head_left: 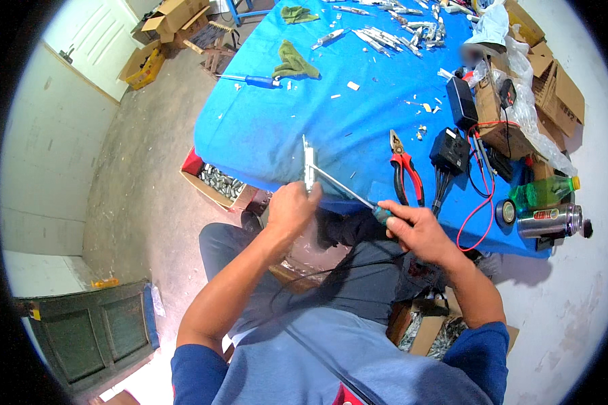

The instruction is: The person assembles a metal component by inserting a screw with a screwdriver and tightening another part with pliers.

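Note:
My left hand (292, 210) is closed around the lower end of a slim white and silver stick-shaped piece (309, 165), which stands out from the fist over the near edge of the blue-covered table (250, 128). In my right hand (415, 231) is a screwdriver (344, 187), gripped by its teal handle. Its long metal shaft points up and left, and the tip meets the side of the slim piece. What the piece is exactly cannot be made out. Pliers (400, 160) with red and black handles lie on the cloth beyond my right hand.
Many similar slim pieces (378, 39) are heaped at the far side. Green cloths (294, 62) and a blue-handled screwdriver (260, 82) lie far left. Black boxes (449, 150) with cables, a green bottle (540, 194) and a metal flask (550, 221) stand right. Below the left edge sits a filled carton (209, 194).

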`<control>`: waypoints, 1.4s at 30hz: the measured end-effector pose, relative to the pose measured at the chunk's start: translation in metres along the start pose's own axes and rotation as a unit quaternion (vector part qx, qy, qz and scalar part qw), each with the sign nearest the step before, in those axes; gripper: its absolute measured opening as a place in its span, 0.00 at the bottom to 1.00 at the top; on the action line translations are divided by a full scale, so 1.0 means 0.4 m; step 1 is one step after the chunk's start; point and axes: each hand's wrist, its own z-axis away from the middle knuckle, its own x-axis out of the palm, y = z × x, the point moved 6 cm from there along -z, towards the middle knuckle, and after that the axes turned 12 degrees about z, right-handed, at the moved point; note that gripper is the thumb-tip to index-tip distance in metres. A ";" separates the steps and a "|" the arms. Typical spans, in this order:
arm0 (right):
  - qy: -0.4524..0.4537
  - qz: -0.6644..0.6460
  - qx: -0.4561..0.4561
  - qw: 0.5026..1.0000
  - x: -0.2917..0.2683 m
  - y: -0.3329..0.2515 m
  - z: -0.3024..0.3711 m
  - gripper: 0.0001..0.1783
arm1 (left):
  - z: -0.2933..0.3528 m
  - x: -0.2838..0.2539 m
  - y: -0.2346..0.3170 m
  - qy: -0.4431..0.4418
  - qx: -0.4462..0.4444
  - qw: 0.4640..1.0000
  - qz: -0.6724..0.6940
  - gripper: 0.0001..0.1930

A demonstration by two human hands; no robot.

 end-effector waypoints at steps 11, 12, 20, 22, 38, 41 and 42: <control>-0.052 -0.085 0.079 0.992 -0.044 0.010 -0.032 0.21 | -0.006 -0.002 -0.011 -0.012 0.009 1.000 -0.003 0.28; -0.051 -0.061 0.079 0.994 -0.046 0.005 -0.033 0.21 | -0.004 -0.002 -0.010 -0.007 0.009 1.000 -0.010 0.28; 0.130 0.358 -0.190 0.905 -0.001 -0.096 0.003 0.18 | -0.005 0.004 -0.009 0.001 -0.011 1.000 -0.013 0.28; 0.160 0.436 -0.188 0.865 0.038 -0.098 0.024 0.17 | -0.010 0.005 -0.013 0.007 -0.018 1.000 -0.009 0.27; -0.042 -0.090 0.060 0.993 0.006 -0.011 -0.015 0.24 | -0.017 -0.017 -0.091 -0.067 -0.073 0.992 0.079 0.29; -0.033 -0.083 0.056 0.994 0.015 -0.017 -0.004 0.23 | -0.024 -0.021 -0.096 -0.073 -0.078 0.990 0.089 0.31; -0.024 -0.078 0.055 0.995 0.016 -0.024 0.002 0.22 | -0.023 -0.024 -0.090 -0.070 -0.077 0.991 0.089 0.32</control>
